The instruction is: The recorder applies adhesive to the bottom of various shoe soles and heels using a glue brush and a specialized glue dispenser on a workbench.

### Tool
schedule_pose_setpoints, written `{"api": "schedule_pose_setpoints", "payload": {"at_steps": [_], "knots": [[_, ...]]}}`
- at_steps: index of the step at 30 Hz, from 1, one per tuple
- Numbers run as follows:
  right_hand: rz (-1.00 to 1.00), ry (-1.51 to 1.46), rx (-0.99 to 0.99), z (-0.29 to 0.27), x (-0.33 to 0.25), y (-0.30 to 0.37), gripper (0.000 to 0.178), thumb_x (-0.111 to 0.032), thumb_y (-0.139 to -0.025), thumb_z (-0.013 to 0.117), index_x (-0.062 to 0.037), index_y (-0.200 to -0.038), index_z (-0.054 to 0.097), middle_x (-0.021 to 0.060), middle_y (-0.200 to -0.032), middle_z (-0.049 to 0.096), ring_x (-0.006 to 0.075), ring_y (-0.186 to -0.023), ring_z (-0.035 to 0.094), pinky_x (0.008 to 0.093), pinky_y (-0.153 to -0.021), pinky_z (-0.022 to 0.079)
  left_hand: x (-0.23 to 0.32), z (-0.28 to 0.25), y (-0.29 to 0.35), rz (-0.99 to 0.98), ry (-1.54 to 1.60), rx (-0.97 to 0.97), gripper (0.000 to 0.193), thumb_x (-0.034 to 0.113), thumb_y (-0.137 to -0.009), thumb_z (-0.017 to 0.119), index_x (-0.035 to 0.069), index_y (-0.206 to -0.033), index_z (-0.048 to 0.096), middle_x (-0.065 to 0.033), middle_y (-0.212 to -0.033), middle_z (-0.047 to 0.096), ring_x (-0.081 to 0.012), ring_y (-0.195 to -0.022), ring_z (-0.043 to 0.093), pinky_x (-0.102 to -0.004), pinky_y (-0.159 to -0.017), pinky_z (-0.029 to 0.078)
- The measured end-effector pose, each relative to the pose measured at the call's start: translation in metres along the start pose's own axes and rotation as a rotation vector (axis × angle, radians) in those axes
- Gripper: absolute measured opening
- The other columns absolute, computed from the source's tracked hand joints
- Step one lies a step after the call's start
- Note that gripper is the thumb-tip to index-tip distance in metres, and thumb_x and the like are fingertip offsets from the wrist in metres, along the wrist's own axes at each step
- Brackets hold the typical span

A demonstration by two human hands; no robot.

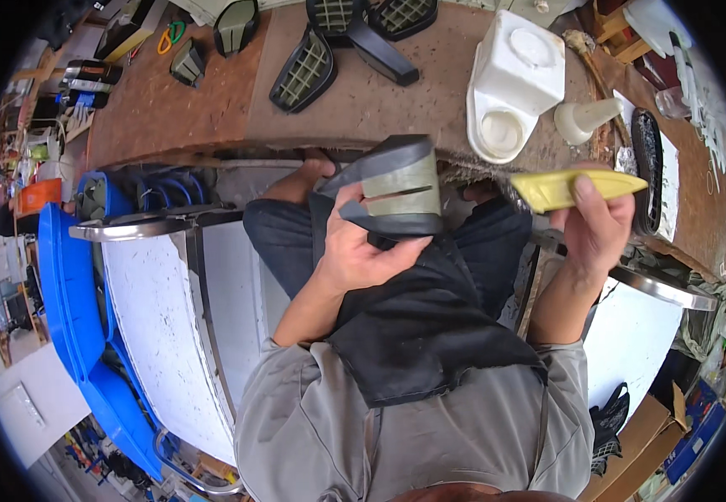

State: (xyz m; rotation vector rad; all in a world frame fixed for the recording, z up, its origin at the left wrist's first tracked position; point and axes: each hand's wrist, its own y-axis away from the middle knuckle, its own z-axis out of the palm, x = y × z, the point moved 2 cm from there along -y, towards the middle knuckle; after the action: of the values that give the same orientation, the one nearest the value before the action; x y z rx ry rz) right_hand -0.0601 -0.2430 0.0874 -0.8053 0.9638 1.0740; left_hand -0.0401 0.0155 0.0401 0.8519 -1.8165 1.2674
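My left hand [361,258] is closed round a wedge shoe sole [401,186], black with an olive-green band and a dark slit along its side. The sole is held up over my lap, just short of the bench's front edge. To the right, my right hand [599,224] grips a yellow-handled brush [576,191]. Its dark bristle end points left, toward the sole but apart from it. Beyond the brush, a white plastic container [518,79] with round openings stands on the bench, beside a white cone-shaped nozzle [586,119].
Several more black-and-olive soles [304,75] lie on the brown workbench [187,109]. Scissors [171,38] with green and orange handles are at the far left. A long dark textured pad [647,171] lies at right. White metal-rimmed stools [150,309] and a blue bin [74,309] flank me.
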Motion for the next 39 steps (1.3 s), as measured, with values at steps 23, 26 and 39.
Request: {"api": "schedule_pose_setpoints", "payload": {"at_steps": [23, 26, 39], "knots": [[-1.124, 0.495, -0.717, 0.085, -0.064, 0.082, 0.015, -0.012, -0.075, 0.066, -0.0028, -0.087, 0.066, 0.011, -0.082, 0.065, 0.0144, -0.052, 0.055, 0.0258, -0.044, 0.041, 0.041, 0.006, 0.035, 0.264, -0.348, 0.027, 0.051, 0.016, -0.051, 0.08, -0.005, -0.094, 0.062, -0.021, -0.117, 0.053, -0.0428, -0.103, 0.051, -0.0484, -0.082, 0.044], [-1.13, 0.533, -0.666, 0.084, -0.062, 0.081, 0.016, -0.012, -0.075, 0.067, -0.0031, -0.088, 0.066, 0.0101, -0.082, 0.066, 0.014, -0.053, 0.056, 0.0253, -0.044, 0.04, 0.049, 0.004, 0.035, 0.307, -0.417, 0.027, 0.052, 0.016, -0.05, 0.081, -0.005, -0.094, 0.062, -0.0207, -0.115, 0.053, -0.0424, -0.101, 0.052, -0.0475, -0.081, 0.045], [-1.152, 0.363, -0.752, 0.07, -0.056, 0.056, 0.02, -0.015, -0.079, 0.069, 0.001, -0.089, 0.065, 0.0142, -0.079, 0.064, 0.0158, -0.053, 0.057, 0.0254, -0.04, 0.038, 0.069, 0.001, 0.021, 0.373, -0.326, -0.043, 0.038, 0.011, -0.059, 0.079, 0.006, -0.094, 0.067, -0.0105, -0.098, 0.064, -0.0376, -0.095, 0.057, -0.0471, -0.084, 0.045]]}}
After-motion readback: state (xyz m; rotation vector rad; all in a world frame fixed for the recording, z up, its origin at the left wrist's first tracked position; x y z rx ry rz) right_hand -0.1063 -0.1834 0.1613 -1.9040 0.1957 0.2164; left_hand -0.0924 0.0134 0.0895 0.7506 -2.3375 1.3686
